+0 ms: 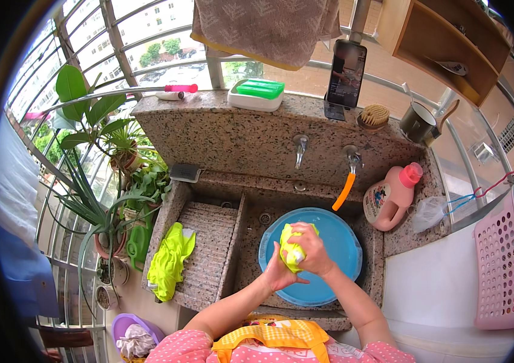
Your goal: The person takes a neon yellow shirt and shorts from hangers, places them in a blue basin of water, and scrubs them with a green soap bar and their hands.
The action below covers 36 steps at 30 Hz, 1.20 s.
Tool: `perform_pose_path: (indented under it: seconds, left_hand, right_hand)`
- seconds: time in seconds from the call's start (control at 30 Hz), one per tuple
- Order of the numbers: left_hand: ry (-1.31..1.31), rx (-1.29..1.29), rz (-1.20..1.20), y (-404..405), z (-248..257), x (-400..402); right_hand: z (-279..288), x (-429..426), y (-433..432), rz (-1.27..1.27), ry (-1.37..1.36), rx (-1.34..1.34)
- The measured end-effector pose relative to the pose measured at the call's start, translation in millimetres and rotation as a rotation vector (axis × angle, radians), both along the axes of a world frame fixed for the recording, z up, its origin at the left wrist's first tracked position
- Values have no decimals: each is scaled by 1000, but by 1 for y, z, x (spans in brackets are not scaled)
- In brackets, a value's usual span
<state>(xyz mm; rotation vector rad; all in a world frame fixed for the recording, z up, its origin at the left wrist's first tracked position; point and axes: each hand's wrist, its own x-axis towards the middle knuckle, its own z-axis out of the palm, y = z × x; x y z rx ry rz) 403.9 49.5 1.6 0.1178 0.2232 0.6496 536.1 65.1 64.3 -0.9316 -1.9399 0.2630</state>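
Observation:
A bunched neon-yellow cloth (291, 248) is between my two hands above a blue plastic basin (329, 290) in the stone sink. My right hand (311, 249) grips it from above and the right. My left hand (278, 271) presses against its lower left side, with the palm up and the thumb raised. A second neon-yellow cloth (171, 261) lies crumpled on the left side of the ribbed stone washboard (207, 245). An orange hose (344, 192) hangs from the right faucet (353, 158) behind the basin.
A pink detergent bottle (391, 199) stands right of the sink. On the back ledge are a soap box (257, 96), a phone (347, 75), a scrubbing brush (373, 116) and a metal mug (417, 120). Potted plants (103, 222) stand left; a purple bucket (137, 320) is below them.

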Motion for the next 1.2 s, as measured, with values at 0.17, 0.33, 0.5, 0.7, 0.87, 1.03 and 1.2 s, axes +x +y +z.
perform_pose_path:
  seconds: [0.17,0.33,0.5,0.7,0.87,1.03,1.2]
  left_hand:
    - [-216,-87,-18,14,8,5]
    - [-513,-137,95,49,9,-14]
    - [-63,312,409,63,54,-16]
    - [498,1251,539,65,86,-4]
    - [628,1909,476,35,97,17]
    - [583,2305,440,8,76,-4]
    - [570,2749,176,-15,32,9]
  right_hand:
    - [11,-24,-31,398,-278,174]
    - [28,-27,-38,258,45,152]
    - [19,-22,-36,-40,923,-158]
    - [-40,-1,-23,-70,1804,-827]
    - [-85,25,-16,201,1386,-922]
    - [-40,-4,-7,-46,1159,-1522]
    - [-49,-13,13,-73,808,-1694]
